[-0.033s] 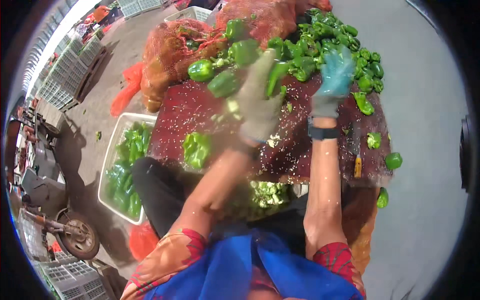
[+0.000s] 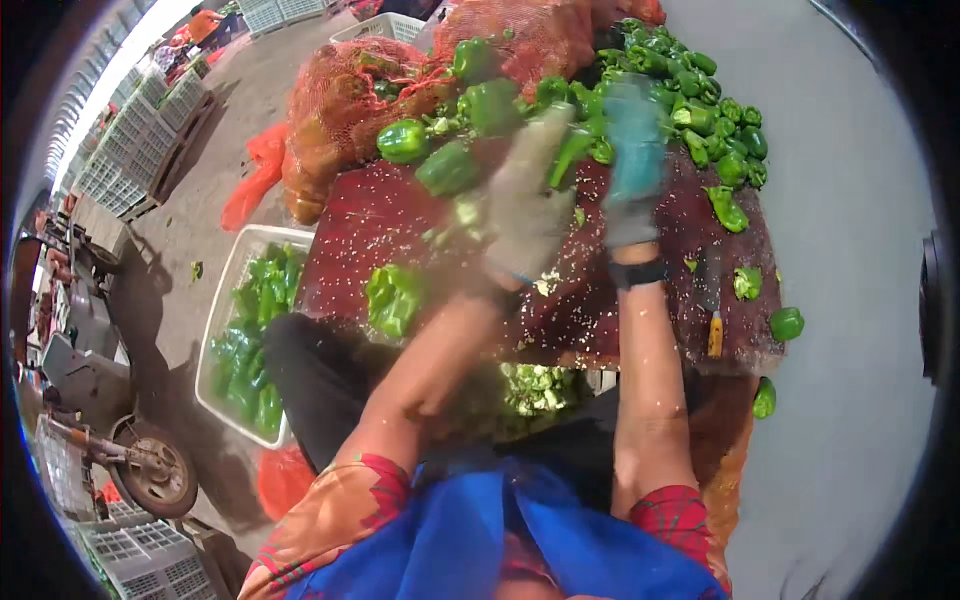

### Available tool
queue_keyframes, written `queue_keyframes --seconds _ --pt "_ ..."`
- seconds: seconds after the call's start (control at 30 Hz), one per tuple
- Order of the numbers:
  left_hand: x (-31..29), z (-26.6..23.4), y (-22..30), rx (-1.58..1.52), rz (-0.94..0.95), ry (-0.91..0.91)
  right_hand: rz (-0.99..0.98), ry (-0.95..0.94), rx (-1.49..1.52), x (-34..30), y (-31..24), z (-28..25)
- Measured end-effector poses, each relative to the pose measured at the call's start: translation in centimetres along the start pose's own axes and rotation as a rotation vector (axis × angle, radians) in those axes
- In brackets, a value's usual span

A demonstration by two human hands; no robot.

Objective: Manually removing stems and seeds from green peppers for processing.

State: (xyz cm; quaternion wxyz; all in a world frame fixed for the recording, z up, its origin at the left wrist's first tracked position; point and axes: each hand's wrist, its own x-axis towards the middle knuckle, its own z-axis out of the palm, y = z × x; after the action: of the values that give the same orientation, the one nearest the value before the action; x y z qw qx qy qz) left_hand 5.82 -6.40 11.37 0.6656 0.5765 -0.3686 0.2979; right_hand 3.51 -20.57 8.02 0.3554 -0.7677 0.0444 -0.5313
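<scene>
My left hand (image 2: 530, 205), in a pale grey-beige glove, is over the middle of the dark red board (image 2: 350, 235). A green bell pepper (image 2: 570, 158) sits between its thumb and fingers. My right hand (image 2: 634, 155), in a teal and grey glove, is at the near edge of a pile of green peppers (image 2: 720, 125). Motion smears its fingers, so their grip does not show. A cut pepper (image 2: 393, 300) lies by my left forearm. A yellow-handled knife (image 2: 715, 335) rests on the board right of my right forearm. Pale seeds are scattered over the board.
Red mesh sacks (image 2: 350, 110) stand at the far side. A white crate (image 2: 208, 370) of green peppers is on the floor at left. Pale pepper cores (image 2: 540, 388) show below the board's near edge. One pepper (image 2: 787, 322) sits at its right edge. Stacked crates (image 2: 125, 165) stand farther left.
My right hand has moved left and slightly toward me, nearer my left hand. The left hand has shifted slightly right, and the pepper has moved along with it.
</scene>
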Motion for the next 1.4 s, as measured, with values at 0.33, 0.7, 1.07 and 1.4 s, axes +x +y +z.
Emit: queue_keyframes --seconds 0.33,0.7,1.07,1.4 --pt "-1.3 -5.6 -3.8 -0.474 -0.665 -0.474 0.474 -0.22 0.456 0.1 -4.0 0.1" --pt "-2.5 -8.8 -2.9 -1.512 -0.981 -0.22 0.618 -0.182 0.371 -4.6 -8.3 -3.0" --pt "-3.6 -10.3 2.8 -0.803 -0.925 -0.237 1.014 0.028 0.674 -8.8 -10.5 -3.8" --pt "-7.6 -10.7 4.0 0.21 0.067 -0.356 0.886 -0.045 0.668 -15.6 -7.4 -3.1"
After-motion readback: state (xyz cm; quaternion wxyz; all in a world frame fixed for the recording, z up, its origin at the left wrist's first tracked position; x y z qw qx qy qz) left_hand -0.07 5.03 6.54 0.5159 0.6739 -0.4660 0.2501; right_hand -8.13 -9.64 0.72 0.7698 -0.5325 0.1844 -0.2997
